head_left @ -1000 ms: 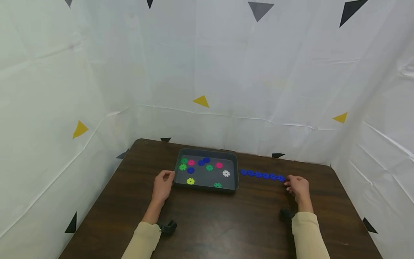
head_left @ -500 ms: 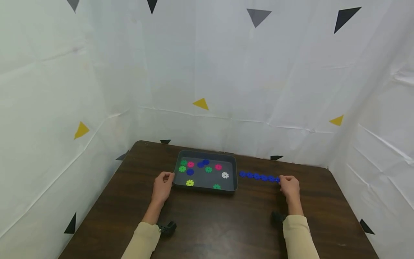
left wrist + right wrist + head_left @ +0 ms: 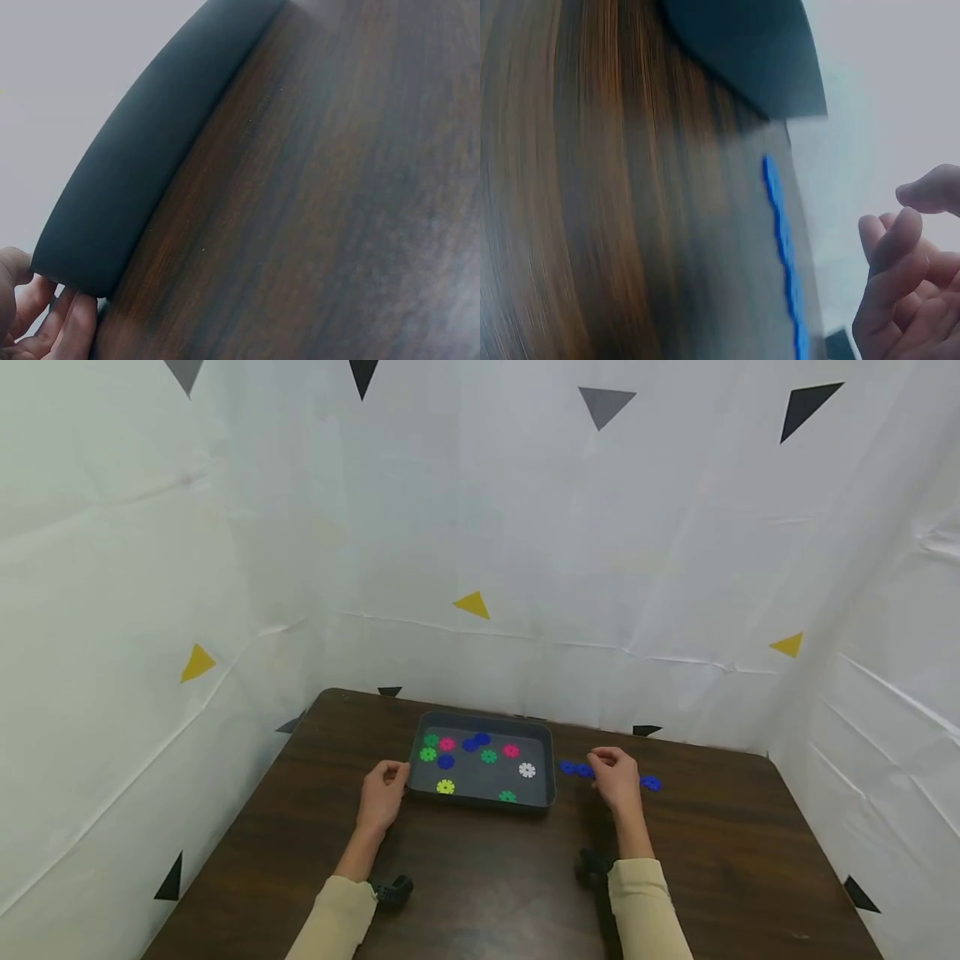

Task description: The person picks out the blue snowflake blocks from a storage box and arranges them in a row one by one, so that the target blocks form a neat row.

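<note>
White sheets [image 3: 525,527] with pale creases form the walls on the left, at the back and on the right. In front of them is the worktop [image 3: 480,877], dark brown wood grain with rounded far corners. On it, left of the middle and toward the far edge, lies the grey tray [image 3: 477,777], flat and shallow with rounded corners. Two cream sleeves, the left [image 3: 333,914] and the right [image 3: 647,906], reach in from the near side. The left hand [image 3: 381,797] is at the tray's left side, near its front corner, thumb and fingers clamped on the edge. The right hand [image 3: 618,781] is over the row [image 3: 577,769] of blue discs, holding nothing, its fingers loosely curled with a small gap between thumb and forefinger; in the right wrist view they stand clear of the row. That row runs along the worktop just right of the tray, its middle hidden behind the hand in the head view. Yellow, grey and black triangles [image 3: 472,605] mark the sheets. A black device sits at the left wrist [image 3: 393,891] and another at the right [image 3: 594,865]. Smallest are the tray's loose discs: three blue [image 3: 446,762], four green [image 3: 488,757], two pink [image 3: 511,750], one white [image 3: 527,770], one yellow [image 3: 446,787].
</note>
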Motion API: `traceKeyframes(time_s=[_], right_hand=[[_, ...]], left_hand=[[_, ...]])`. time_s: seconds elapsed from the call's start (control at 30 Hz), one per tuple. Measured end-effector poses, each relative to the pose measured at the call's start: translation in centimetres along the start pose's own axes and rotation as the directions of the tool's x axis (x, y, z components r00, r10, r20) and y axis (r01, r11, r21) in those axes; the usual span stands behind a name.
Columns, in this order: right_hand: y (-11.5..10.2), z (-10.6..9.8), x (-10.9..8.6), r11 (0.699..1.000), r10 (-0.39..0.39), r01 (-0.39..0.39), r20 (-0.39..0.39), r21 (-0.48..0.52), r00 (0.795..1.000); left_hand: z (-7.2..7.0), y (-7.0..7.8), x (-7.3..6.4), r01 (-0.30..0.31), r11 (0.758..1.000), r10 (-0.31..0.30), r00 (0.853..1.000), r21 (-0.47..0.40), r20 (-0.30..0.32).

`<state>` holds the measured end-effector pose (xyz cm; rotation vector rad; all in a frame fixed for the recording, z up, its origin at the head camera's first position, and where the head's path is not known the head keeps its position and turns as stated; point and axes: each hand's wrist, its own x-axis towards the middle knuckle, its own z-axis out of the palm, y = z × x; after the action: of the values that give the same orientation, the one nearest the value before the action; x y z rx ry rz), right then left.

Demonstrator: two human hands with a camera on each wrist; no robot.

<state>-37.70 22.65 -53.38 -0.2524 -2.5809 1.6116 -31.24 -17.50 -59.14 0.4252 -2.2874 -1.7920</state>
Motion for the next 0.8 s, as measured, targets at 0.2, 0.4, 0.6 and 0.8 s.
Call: traceKeyframes(time_s=[0.2,0.4,0.6,0.8], right_hand=[[-2.0,3.8,-1.2,0.998,-0.053,0.051,-0.084,-0.028,0.995],[-4.4,8.1,-2.7,0.992,-0.123,0.119,-0.133,-0.038,0.983],[-6.2,11.9,-4.1,0.982,-0.172,0.165,-0.081,-0.091,0.982],[-7.3,14.7,-4.3,0.973,-0.175,0.182,0.062,-0.143,0.983]], left_hand=[[0.1,-0.1,-0.1,-0.007,1.000,0.007,1.000,-0.003,-0.003],[0.0,-0.1,0.0,-0.024,1.000,0.024,1.000,-0.007,-0.009],[-0.1,0.0,0.2,-0.004,1.000,0.004,1.000,-0.015,0.010],[0.2,0.3,0.1,-0.009,1.000,0.010,1.000,-0.020,0.022]])
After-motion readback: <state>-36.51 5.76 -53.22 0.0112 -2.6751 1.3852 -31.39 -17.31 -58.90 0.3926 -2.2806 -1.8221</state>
